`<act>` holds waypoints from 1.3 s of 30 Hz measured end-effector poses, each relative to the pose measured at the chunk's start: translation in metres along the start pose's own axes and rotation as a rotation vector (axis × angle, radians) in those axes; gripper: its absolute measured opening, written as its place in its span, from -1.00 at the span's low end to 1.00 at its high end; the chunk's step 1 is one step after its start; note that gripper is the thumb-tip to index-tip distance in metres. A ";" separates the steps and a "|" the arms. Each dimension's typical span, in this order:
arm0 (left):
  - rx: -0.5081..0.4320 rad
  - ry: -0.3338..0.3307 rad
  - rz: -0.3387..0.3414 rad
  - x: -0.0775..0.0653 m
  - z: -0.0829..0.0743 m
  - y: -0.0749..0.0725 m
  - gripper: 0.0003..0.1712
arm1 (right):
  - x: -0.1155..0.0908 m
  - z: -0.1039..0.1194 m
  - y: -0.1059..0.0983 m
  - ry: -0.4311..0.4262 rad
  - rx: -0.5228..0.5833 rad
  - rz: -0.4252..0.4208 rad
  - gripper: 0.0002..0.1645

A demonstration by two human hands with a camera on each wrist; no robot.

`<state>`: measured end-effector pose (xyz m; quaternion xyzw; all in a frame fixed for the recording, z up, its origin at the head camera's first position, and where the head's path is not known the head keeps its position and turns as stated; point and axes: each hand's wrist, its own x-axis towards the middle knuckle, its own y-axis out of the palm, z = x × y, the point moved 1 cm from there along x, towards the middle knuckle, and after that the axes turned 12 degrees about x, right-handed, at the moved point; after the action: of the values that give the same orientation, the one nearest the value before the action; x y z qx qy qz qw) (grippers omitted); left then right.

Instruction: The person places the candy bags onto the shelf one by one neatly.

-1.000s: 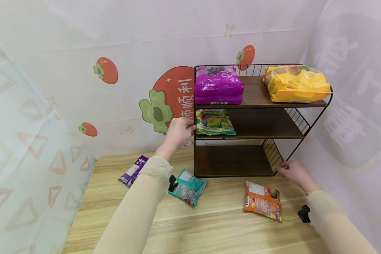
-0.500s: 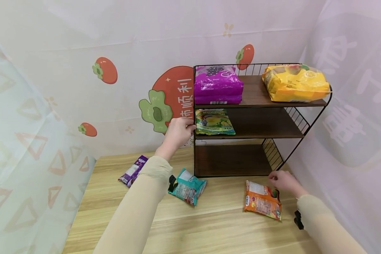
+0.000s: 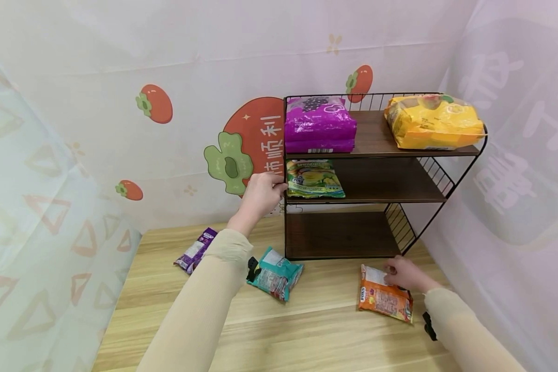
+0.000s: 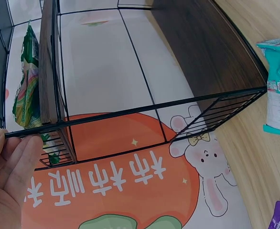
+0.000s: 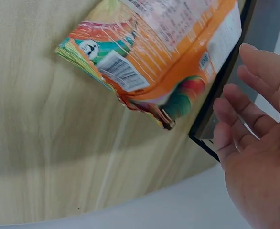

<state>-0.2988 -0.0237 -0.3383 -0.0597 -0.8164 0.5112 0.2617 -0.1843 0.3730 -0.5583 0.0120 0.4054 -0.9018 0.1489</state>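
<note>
My left hand point(image 3: 261, 195) grips the black wire frame of a three-tier shelf rack point(image 3: 339, 235) at its left front post. In the left wrist view, the thumb and fingers point(image 4: 23, 160) close around that thin bar. Over the far right corner of an orange snack bag point(image 3: 386, 300) hovers my right hand point(image 3: 406, 274), holding nothing. The right wrist view has its fingers point(image 5: 245, 112) loosely bent, apart from the bag. Beside the left hand, a green-and-yellow snack bag point(image 3: 315, 180) lies on the middle shelf.
A purple bag point(image 3: 321, 126) and a yellow bag point(image 3: 432, 124) sit on the top shelf. On the wooden table point(image 3: 307, 341) lie a teal bag point(image 3: 275, 273), partly behind the left forearm, and a small purple bag point(image 3: 196, 250). Curtain-like walls surround the table.
My right hand has moved left from the rack's lower right corner to above the orange bag. The left hand has stayed on the post.
</note>
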 end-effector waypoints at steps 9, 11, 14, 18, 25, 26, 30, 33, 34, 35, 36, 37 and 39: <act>0.002 -0.002 -0.004 0.000 -0.001 0.000 -0.80 | 0.002 -0.004 0.014 0.022 -0.102 -0.026 -0.33; -0.001 -0.003 -0.002 0.000 -0.002 0.000 -0.80 | 0.001 -0.002 0.015 0.053 -0.094 -0.015 -0.29; -0.007 -0.003 -0.002 -0.001 -0.002 0.000 -0.80 | 0.002 -0.001 0.018 0.077 -0.095 0.007 -0.26; -0.002 -0.013 -0.006 -0.001 -0.002 -0.001 -0.80 | 0.003 0.001 0.020 0.091 -0.106 0.023 -0.25; 0.000 -0.013 -0.003 -0.001 -0.002 0.000 -0.80 | 0.003 0.006 0.021 0.124 -0.143 0.046 -0.19; -0.001 -0.011 -0.004 -0.001 -0.002 0.000 -0.80 | 0.002 0.006 0.021 0.125 -0.149 0.049 -0.19; 0.002 -0.010 -0.004 0.000 -0.002 0.000 -0.80 | 0.003 0.009 0.023 0.134 -0.155 0.051 -0.23; 0.002 -0.014 -0.002 -0.001 -0.002 0.000 -0.80 | 0.004 0.010 0.025 0.142 -0.163 0.058 -0.27; 0.000 -0.015 -0.001 -0.001 -0.003 0.000 -0.80 | 0.004 0.010 0.025 0.142 -0.164 0.059 -0.28; 0.000 -0.017 -0.001 -0.001 -0.003 0.000 -0.81 | 0.004 0.011 0.025 0.137 -0.167 0.060 -0.29; -0.003 -0.018 0.000 -0.001 -0.003 0.000 -0.81 | 0.004 0.011 0.026 0.132 -0.167 0.060 -0.30; -0.002 -0.018 0.001 -0.001 -0.003 -0.001 -0.81 | 0.005 0.011 0.026 0.124 -0.164 0.060 -0.31; -0.001 -0.018 0.002 -0.001 -0.003 -0.001 -0.80 | 0.005 0.011 0.027 0.111 -0.154 0.059 -0.34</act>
<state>-0.2964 -0.0223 -0.3372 -0.0559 -0.8189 0.5117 0.2539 -0.1803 0.3467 -0.5714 0.0624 0.4808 -0.8611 0.1531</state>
